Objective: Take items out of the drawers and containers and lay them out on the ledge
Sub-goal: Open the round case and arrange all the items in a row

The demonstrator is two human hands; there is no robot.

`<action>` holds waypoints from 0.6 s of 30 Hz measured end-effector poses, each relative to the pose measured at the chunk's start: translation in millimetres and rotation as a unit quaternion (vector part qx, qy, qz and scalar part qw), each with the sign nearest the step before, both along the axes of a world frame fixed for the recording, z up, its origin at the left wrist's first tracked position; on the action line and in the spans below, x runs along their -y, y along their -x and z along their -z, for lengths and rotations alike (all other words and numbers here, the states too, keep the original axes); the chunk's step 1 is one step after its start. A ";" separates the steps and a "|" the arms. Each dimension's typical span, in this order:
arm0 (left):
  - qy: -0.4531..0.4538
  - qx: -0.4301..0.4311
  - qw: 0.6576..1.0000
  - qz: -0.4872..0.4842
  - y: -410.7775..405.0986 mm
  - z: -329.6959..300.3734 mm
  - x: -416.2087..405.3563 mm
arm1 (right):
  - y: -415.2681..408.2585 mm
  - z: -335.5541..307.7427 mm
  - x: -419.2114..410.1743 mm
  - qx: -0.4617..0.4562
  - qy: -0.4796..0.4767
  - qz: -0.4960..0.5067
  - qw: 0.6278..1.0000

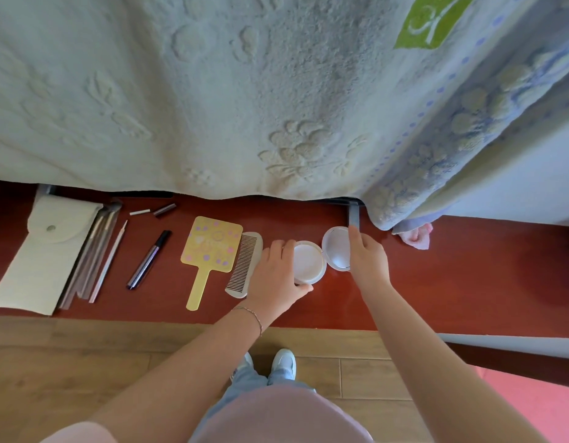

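Note:
A round white compact lies opened on the red-brown ledge [436, 282]. My left hand [276, 276] grips its base [308, 262] from the left, thumb curled under the front rim. My right hand [367, 260] holds the flipped-up lid [335, 247] at its right edge. Laid out to the left are a grey comb [244, 265], a yellow hand mirror [209, 251], a dark pen-like tube [149, 259], thin brushes [97, 254] and a white snap pouch [43, 251].
A pale embossed blanket [228, 91] hangs over the ledge's back edge, with a blue flowered towel [452, 148] at the right. A pink cloth [415, 238] lies on the ledge right of the compact. Two small tubes [153, 211] sit near the back. Wood floor and my shoes are below.

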State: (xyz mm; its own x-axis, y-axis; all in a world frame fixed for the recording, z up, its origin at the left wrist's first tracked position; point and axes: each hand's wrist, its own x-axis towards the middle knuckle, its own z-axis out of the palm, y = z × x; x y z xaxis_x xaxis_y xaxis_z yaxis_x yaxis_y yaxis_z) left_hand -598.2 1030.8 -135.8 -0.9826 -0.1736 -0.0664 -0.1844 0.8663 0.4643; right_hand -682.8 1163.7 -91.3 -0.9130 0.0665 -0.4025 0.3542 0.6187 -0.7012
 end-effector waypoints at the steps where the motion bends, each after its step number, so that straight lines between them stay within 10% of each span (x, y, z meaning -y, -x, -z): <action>1: -0.001 -0.002 1.000 0.000 -0.3 0.0 -0.6 | -0.4 -0.6 -0.3 -0.003 -0.003 -0.005 1.000; 8: 0.016 0.021 1.000 -0.009 -3.8 -4.1 -5.5 | -10.5 -9.0 -9.2 -0.042 -0.025 -0.048 0.998; 18: 0.145 -0.034 0.988 -0.048 -44.5 -29.7 21.2 | -55.7 -13.7 -2.6 -0.323 -0.057 -0.220 0.919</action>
State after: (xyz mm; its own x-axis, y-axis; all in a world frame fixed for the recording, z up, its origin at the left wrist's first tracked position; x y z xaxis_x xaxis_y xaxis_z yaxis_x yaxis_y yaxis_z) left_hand -553.7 1009.6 -106.2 -0.9614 -0.2674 0.0651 -0.2485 0.9451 0.2124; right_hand -627.1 1166.3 -77.6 -0.9073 -0.3584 0.2198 -0.4156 0.6851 -0.5982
